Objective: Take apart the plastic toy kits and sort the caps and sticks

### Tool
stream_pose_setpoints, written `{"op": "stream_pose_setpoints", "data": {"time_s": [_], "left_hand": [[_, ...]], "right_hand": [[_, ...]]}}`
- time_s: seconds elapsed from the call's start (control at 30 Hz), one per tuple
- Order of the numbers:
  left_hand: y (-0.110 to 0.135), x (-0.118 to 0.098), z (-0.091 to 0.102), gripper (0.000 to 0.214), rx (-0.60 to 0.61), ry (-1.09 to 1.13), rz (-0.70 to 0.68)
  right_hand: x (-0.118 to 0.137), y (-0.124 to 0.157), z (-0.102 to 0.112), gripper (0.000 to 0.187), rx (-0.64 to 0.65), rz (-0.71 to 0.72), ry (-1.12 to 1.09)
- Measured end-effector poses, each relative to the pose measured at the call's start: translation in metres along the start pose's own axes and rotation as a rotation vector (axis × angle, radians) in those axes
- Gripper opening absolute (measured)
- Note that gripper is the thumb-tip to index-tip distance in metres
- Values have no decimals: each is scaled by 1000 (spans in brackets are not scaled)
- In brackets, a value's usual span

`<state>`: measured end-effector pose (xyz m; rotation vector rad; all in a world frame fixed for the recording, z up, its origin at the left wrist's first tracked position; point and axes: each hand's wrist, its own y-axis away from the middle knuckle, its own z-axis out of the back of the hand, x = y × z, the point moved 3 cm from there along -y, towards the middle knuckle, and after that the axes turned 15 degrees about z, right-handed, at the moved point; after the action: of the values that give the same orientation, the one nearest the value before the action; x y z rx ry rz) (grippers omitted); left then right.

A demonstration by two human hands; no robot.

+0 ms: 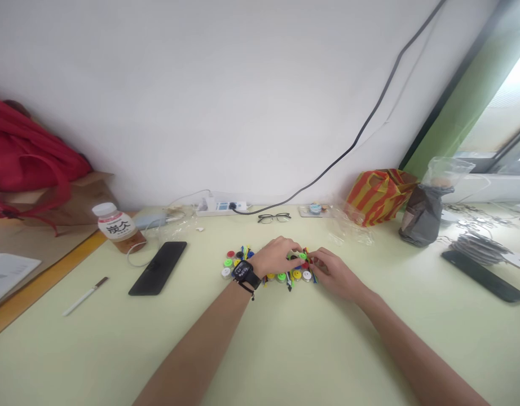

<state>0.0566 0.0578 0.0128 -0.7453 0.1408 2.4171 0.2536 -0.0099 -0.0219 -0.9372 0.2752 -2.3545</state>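
A cluster of small round pieces with coloured tops lies on the table in front of me, with several coloured strands among them. My left hand (277,255) reaches over the cluster, its thumb and forefinger closed about a green-topped round piece (303,256). Close beside it on the right, my right hand (334,273) has its fingertips drawn together at the strands; what they pinch is too small to make out. A white round piece (307,276) and a yellow one (296,275) sit just below the fingers. The left hand and black watch (245,273) hide part of the cluster.
Left are a black phone (158,268), a pen (86,296) and a drink bottle (119,227). Glasses (274,217) and a power strip (221,207) lie by the wall. Right stand a striped bag (380,194), a grey bag (421,217) and a dark flat case (483,276).
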Motion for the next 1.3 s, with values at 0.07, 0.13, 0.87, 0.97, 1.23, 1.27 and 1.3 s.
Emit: {"op": "stream_pose_setpoints", "data": {"time_s": [0.07, 0.13, 0.87, 0.97, 1.23, 1.27, 1.3], "left_hand": [[0, 0, 3, 37, 0, 4, 8], [0, 1, 10, 37, -28, 20, 10], [44, 182, 81, 53, -520, 461, 455], [46, 189, 74, 52, -549, 478, 477], [66, 181, 74, 44, -506, 376, 476], [71, 178, 74, 43, -503, 353, 474], [76, 174, 73, 42, -503, 331, 472]], "right_hand": [[-1, 0, -2, 19, -15, -2, -12], [-1, 0, -3, 21, -37, -4, -21], [-59, 2, -20, 58, 55, -210, 563], [-58, 0, -22, 59, 89, -252, 594], [-58, -3, -19, 59, 152, -261, 644], [-58, -3, -17, 58, 161, -254, 641], [-58, -2, -16, 58, 170, -248, 637]]}}
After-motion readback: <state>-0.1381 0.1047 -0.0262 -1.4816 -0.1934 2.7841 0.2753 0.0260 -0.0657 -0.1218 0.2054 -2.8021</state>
